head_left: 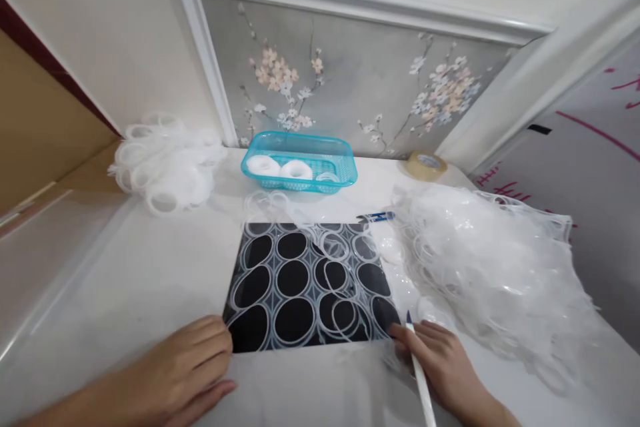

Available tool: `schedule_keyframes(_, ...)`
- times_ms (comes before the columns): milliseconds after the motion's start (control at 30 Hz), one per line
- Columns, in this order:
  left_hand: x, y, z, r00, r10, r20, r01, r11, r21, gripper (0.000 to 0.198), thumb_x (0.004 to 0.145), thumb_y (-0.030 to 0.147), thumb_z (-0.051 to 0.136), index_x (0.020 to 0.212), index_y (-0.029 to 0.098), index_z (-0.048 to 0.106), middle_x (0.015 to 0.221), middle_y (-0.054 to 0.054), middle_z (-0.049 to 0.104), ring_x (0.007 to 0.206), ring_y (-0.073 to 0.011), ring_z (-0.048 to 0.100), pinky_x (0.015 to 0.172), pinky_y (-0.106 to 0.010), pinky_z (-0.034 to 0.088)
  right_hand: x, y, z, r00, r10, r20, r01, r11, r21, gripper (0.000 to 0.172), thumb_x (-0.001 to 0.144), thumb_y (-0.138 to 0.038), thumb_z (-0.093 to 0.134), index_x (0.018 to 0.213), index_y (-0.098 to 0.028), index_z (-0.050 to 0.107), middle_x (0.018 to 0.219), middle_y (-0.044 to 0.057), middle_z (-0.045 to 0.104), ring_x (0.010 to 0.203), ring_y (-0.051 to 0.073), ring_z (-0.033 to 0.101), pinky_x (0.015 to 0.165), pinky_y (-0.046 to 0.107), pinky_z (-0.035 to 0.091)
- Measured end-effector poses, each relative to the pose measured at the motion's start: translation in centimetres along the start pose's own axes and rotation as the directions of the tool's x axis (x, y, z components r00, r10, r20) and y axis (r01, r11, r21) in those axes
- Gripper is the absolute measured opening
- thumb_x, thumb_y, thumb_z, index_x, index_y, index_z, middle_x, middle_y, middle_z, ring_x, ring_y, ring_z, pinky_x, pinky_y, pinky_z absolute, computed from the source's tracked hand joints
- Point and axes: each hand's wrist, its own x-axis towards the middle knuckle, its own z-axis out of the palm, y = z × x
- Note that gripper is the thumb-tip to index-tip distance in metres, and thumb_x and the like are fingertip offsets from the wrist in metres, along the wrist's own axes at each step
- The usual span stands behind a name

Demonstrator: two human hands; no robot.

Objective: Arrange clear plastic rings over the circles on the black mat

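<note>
A black mat (305,284) lies on the white table, covered by a clear plastic sheet of moulded rings (295,277). My left hand (183,364) rests palm down at the mat's near left corner, fingers stretched out and touching the sheet's edge. My right hand (443,357) sits at the mat's near right corner, fingers curled round a thin white tool (419,374) whose dark tip points toward the mat. Loose rings (340,317) lie on the sheet's right side.
A teal basket (345,177) with white rings inside stands behind the mat. A big heap of clear plastic scrap (495,267) fills the right side. A pile of white rings (165,160) lies back left. A tape roll (425,164) and a blue pen (377,216) sit further back.
</note>
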Motion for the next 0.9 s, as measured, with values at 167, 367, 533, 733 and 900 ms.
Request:
schedule_keyframes(167, 0.1, -0.5, 2.1, 0.997, -0.003, -0.08, 0.018, 0.98, 0.198, 0.017, 0.092, 0.027, 0.049, 0.095, 0.019, 0.063, 0.103, -0.008, 0.065, 0.096, -0.0245, 0.056, 0.087, -0.037, 0.043, 1.9, -0.3, -2.1, 0.952, 0.302, 0.044, -0.303, 0.918, 0.257, 0.03, 0.092, -0.038, 0.039, 0.085, -0.022, 0.063, 0.046, -0.002, 0.051, 0.039, 0.014, 0.046, 0.042, 0.026, 0.032)
schedule_keyframes(367, 0.8, -0.2, 1.4, 0.996, 0.032, 0.082, -0.027, 0.998, -0.057, 0.019, 0.093, 0.022, 0.043, 0.087, 0.019, 0.061, 0.081, -0.004, 0.063, 0.075, -0.018, 0.054, 0.073, -0.028, 0.043, 8.4, 2.8, -10.3, 0.637, 0.693, -0.338, -0.382, 0.664, 0.643, 0.036, 0.085, -0.057, 0.049, 0.079, -0.023, 0.054, 0.039, -0.007, 0.035, 0.035, 0.01, 0.03, 0.038, 0.023, 0.02)
schedule_keyframes(533, -0.3, -1.3, 3.0, 0.988, -0.144, 0.053, 0.144, 0.99, 0.002, 0.04, 0.088, 0.044, 0.053, 0.121, 0.022, 0.057, 0.106, -0.008, 0.068, 0.09, -0.0237, 0.063, 0.08, -0.032, 0.047, 9.8, 3.6, -10.2, 0.739, 0.67, -0.067, -0.494, 0.608, 0.622, 0.049, 0.082, -0.061, 0.048, 0.055, -0.022, 0.038, 0.038, -0.006, 0.033, 0.036, 0.008, 0.029, 0.039, 0.024, 0.023)
schedule_keyframes(733, 1.8, -5.4, -1.1, 0.981, -0.186, -0.047, 0.181, 0.979, -0.09, 0.024, 0.087, 0.038, 0.055, 0.099, 0.021, 0.069, 0.059, 0.0, 0.064, 0.041, -0.0117, 0.05, 0.047, -0.021, 0.033, 9.0, 3.0, -10.1, 0.888, 0.455, -0.062, -0.437, 0.879, 0.19, 0.046, 0.093, -0.042, 0.041, 0.052, -0.021, 0.044, 0.045, -0.002, 0.047, 0.045, 0.012, 0.043, 0.051, 0.026, 0.034)
schedule_keyframes(900, 9.5, -7.4, -14.1, 0.943, -0.254, -0.217, 0.246, 0.967, -0.063, 0.007, 0.074, 0.021, 0.069, 0.076, 0.014, 0.071, 0.048, 0.009, 0.054, 0.047, -0.0032, 0.043, 0.05, -0.009, 0.025, 15.4, 5.0, -17.5, 0.892, 0.268, -0.365, -0.331, 0.936, -0.121, 0.031, 0.089, -0.029, 0.052, 0.059, -0.019, 0.055, 0.052, -0.002, 0.05, 0.054, 0.011, 0.045, 0.059, 0.026, 0.029)
